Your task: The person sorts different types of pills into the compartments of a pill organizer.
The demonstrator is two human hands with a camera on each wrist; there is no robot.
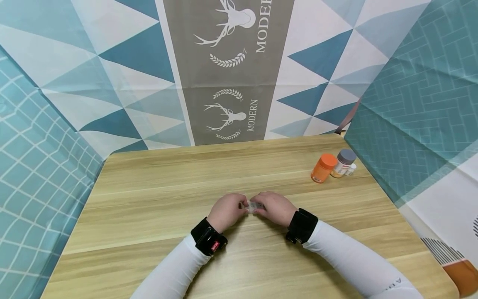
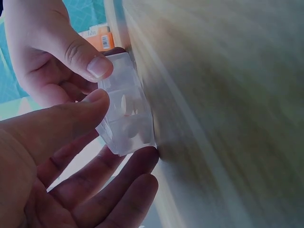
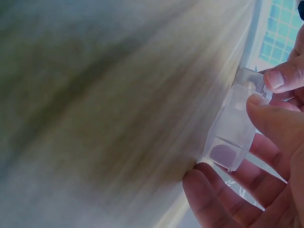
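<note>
A small translucent pill box with several compartments is held between both hands, low over the table's middle. My left hand pinches its left end, the thumb on the near side and the fingers behind. At the right end, my right hand grips it the same way. Through the plastic in the left wrist view, a pale pill shows inside the pill box. The right wrist view shows a round tablet in its end compartment. Both thumbs hide part of the lids.
Toward the back right of the wooden table stands an orange bottle. Beside it are a grey-capped bottle and a small white bottle. Patterned cloth hangs behind the table.
</note>
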